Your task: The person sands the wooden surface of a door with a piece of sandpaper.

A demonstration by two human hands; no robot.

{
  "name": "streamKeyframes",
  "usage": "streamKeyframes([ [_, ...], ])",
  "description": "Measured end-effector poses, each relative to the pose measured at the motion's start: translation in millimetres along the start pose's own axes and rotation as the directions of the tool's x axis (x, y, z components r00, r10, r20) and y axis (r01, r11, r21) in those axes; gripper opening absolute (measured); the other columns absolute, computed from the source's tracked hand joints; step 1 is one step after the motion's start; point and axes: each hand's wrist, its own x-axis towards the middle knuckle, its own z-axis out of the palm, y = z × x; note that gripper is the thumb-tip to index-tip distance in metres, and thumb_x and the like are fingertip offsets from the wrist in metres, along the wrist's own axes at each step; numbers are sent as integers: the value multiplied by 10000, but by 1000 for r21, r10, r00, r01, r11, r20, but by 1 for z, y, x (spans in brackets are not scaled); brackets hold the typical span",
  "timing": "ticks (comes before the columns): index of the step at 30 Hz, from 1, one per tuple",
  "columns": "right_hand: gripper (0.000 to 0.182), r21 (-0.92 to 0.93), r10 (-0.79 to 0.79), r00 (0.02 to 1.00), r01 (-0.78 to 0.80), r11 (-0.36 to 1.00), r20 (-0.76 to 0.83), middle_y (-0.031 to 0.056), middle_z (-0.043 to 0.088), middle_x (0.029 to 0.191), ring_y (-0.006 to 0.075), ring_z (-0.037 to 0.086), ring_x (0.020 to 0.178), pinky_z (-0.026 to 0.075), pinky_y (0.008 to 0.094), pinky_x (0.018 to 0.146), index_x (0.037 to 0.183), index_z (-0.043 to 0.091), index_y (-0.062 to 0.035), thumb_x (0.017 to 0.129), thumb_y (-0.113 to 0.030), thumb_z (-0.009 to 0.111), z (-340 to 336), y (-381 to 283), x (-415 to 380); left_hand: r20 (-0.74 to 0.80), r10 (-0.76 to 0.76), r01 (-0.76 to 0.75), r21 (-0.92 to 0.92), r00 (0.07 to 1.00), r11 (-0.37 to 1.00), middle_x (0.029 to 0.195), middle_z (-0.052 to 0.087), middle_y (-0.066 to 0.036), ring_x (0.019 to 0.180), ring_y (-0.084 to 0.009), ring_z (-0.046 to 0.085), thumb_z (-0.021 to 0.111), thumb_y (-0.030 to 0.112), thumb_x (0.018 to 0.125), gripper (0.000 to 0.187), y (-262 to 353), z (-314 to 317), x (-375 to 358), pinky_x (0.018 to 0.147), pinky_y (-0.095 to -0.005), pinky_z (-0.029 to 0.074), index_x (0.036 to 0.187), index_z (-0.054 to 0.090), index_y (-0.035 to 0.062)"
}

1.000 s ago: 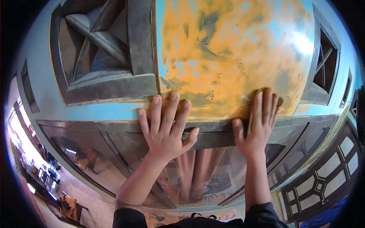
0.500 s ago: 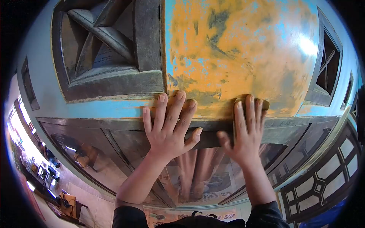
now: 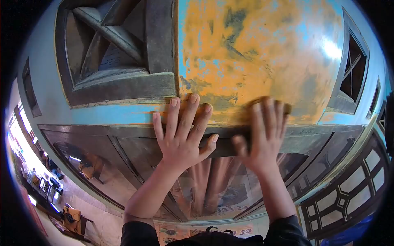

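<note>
A wall patch (image 3: 262, 53), orange over pale blue with grey smears, fills the upper middle. My left hand (image 3: 180, 141) rests with fingers spread, their tips on the patch's lower left edge and the palm over the dark wooden frame below. My right hand (image 3: 266, 143), its fingers blurred by motion, presses a thin dark brown piece, which looks like sandpaper (image 3: 289, 108), against the lower part of the patch. Most of that piece is hidden under the fingers. My right thumb points left, away from the fingers.
A dark wooden vent (image 3: 160, 88) with crossed slats is at upper left, another vent (image 3: 349, 78) at right. Below the hands runs a wooden frame (image 3: 320, 131) with glass panes. A latticed wooden panel (image 3: 342, 201) stands at lower right, a brown bag (image 3: 73, 219) at lower left.
My right hand has shifted slightly up and left with the sandpaper and is now blurred. My left hand stays nearly in place.
</note>
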Motion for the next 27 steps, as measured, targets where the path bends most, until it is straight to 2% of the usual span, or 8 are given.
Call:
streamKeyframes([
  [2,701,-5,-89,993,89,996,75,185,383,1583,425,271,1501,150,593,1204,1491,487,-108,918,-483,638,5,-1,-9,14,2,-2,5,1000,1000,1571,432,-145,1491,-414,297,457,534,972,626,0,-2,0,1205,-624,99,1471,525,163],
  [6,662,37,120,979,-115,993,-166,157,422,1566,403,309,1489,162,584,1205,1463,537,-151,911,-502,643,5,26,-1,10,8,-8,-2,1000,1000,1573,430,-148,1490,-424,292,465,526,967,623,-2,0,-2,1204,-628,98,1466,529,159],
  [10,671,10,-59,995,58,998,85,204,338,1599,450,291,1479,164,591,1204,1484,504,-118,891,-378,683,4,-1,-18,10,4,-4,-1,1000,1000,1578,422,-148,1493,-428,284,469,520,963,619,0,0,-1,1201,-632,94,1459,534,156],
  [14,674,73,132,974,-120,990,-183,187,358,1547,437,311,1463,203,605,1189,1452,549,-138,846,-374,726,10,23,-9,6,8,-8,0,1000,1000,1581,416,-153,1495,-428,282,469,517,962,619,-1,1,-1,1202,-633,86,1456,536,151],
  [17,658,84,-1,1000,3,996,-17,181,400,1496,453,314,1455,221,600,1183,1446,547,-113,848,-317,727,3,0,-11,-2,15,-15,10,1000,1000,1580,415,-157,1498,-427,277,465,517,965,621,-1,1,-2,1204,-632,81,1458,534,146],
  [18,674,68,-42,999,44,997,-32,178,412,1481,462,317,1449,222,601,1184,1450,539,-110,837,-314,730,7,-1,-14,-5,20,-20,8,1000,1000,1580,416,-157,1499,-427,275,463,517,966,621,-1,2,-2,1205,-631,80,1458,535,145],
  [22,632,31,97,971,-92,995,-220,169,428,1481,429,342,1446,230,599,1179,1458,545,-164,891,-413,669,11,28,-6,-7,14,-14,7,1000,1000,1576,422,-157,1502,-425,271,460,519,968,619,-1,2,-2,1207,-625,78,1454,541,143],
  [27,602,43,-103,994,102,994,26,165,419,1500,430,340,1446,235,593,1178,1458,546,-161,943,-471,599,7,1,-22,3,13,-13,5,1000,1000,1571,429,-161,1501,-425,273,458,523,969,620,-1,1,-2,1208,-621,76,1448,551,141],
])
